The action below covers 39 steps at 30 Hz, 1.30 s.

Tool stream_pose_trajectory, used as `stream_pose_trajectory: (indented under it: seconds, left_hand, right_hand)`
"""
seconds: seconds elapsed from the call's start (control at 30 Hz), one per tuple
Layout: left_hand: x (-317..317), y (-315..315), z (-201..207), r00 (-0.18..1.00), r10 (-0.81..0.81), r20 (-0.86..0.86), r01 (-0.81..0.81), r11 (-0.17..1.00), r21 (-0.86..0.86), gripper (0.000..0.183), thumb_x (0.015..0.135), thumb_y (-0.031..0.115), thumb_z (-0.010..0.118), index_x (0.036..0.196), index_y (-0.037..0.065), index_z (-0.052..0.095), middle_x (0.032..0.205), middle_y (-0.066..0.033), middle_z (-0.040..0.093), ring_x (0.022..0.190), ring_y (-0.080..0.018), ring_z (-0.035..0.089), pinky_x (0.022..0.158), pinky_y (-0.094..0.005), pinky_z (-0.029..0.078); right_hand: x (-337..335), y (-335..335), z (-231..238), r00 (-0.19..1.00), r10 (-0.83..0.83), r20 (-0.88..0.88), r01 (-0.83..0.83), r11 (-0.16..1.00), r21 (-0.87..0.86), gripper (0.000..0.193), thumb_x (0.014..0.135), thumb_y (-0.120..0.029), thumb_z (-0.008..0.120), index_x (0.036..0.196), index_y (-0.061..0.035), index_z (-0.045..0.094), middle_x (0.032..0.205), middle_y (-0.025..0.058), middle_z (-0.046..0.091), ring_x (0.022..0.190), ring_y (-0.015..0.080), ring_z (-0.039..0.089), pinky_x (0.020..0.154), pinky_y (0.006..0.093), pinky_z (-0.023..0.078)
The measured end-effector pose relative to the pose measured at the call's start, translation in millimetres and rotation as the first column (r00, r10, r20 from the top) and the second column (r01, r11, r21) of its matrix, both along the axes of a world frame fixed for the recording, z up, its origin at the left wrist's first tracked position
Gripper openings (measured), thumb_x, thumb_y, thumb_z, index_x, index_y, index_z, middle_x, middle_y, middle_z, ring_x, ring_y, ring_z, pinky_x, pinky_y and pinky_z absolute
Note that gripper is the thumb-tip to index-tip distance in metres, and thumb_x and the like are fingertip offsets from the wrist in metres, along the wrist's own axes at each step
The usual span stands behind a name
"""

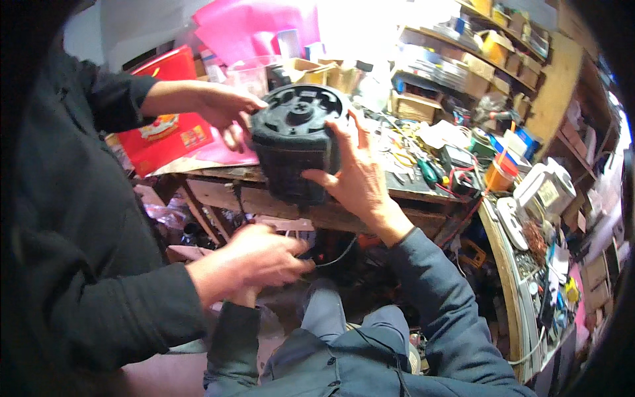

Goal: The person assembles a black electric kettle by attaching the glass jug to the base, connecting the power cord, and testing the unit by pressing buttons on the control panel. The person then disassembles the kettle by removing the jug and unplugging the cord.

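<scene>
Above the front edge of the workbench is a black blender base [294, 169], its round top with a coupling in the middle facing up. My right hand [362, 178] grips its right side, thumb on the front and fingers at the top rim. Of my left hand [245, 296] only the wrist area shows. Its fingers are hidden behind a co-worker's blurred hand [254, 259]. The co-worker's other hand [218, 109] reaches to the left side of the base's top; whether it touches is unclear.
The co-worker in dark sleeves stands close at my left. Pliers, a green-handled tool [428, 173] and loose parts crowd the workbench [410, 198]. A red bag [162, 142] lies at its left. An orange jar [501, 173] and a white appliance [546, 186] stand right.
</scene>
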<state>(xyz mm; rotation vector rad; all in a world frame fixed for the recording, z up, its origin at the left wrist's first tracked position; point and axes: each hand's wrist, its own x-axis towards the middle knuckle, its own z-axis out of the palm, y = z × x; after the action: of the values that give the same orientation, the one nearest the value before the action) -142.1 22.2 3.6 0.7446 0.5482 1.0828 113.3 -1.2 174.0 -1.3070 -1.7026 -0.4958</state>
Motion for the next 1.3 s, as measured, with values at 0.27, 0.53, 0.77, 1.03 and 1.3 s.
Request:
stream_pose_trajectory:
  seconds: [0.27,0.53,0.77,1.03,1.3]
  left_hand:
    - [-6,-8,8,0.971,0.208,-0.115,-0.18,0.96,0.216,0.041,0.099,0.024,0.066,0.136,0.01,0.058,0.105,-0.0092,0.07,0.089,-0.0213,0.067,0.084,-0.0353,0.057]
    - [28,3,72,0.158,0.829,-0.536,0.884,0.122,0.45,0.044,0.095,0.017,0.065,0.138,0.011,0.055,0.101,-0.01,0.069,0.089,-0.0253,0.071,0.088,-0.0386,0.059]
    - [31,-17,-33,0.979,0.203,-0.001,-0.201,0.97,0.135,0.032,0.108,0.03,0.06,0.13,0.007,0.065,0.112,-0.0066,0.071,0.092,-0.0135,0.066,0.074,-0.0307,0.055]
    - [68,-65,-61,0.945,-0.093,-0.315,0.087,0.996,-0.034,0.02,0.104,0.028,0.071,0.103,0.008,0.071,0.062,0.0051,0.058,0.043,-0.0027,0.041,0.042,-0.0201,0.031]
    - [78,-65,-86,0.925,-0.265,-0.273,0.278,0.96,0.011,0.033,0.108,0.035,0.063,0.099,0.004,0.069,0.074,-0.0031,0.066,0.058,-0.0102,0.059,0.053,-0.0254,0.047]
  right_hand:
    - [12,-7,1,0.997,0.036,0.061,-0.034,0.998,-0.046,0.081,0.086,-0.034,0.085,0.154,-0.0153,0.047,0.16,0.0292,0.035,0.137,0.0504,0.05,0.107,0.0534,0.051]
    - [28,-13,0,0.994,0.078,0.078,-0.076,0.997,-0.029,0.074,0.089,-0.035,0.081,0.155,-0.0241,0.05,0.16,0.0258,0.041,0.135,0.0485,0.053,0.106,0.0531,0.051]
    - [1,-13,6,0.975,0.218,0.05,-0.219,0.975,0.031,0.067,0.089,-0.03,0.078,0.151,-0.0229,0.055,0.158,0.0235,0.042,0.129,0.0453,0.055,0.104,0.053,0.051]
    - [16,-47,-2,0.959,0.261,-0.113,-0.234,0.95,0.208,0.051,0.091,-0.024,0.079,0.138,-0.0135,0.063,0.14,0.0263,0.059,0.12,0.0463,0.064,0.099,0.0501,0.055]
    - [38,-94,-102,0.819,0.18,-0.544,0.036,0.931,0.363,0.032,0.096,-0.008,0.068,0.127,-0.0027,0.063,0.136,0.0206,0.061,0.124,0.0338,0.061,0.105,0.044,0.05]
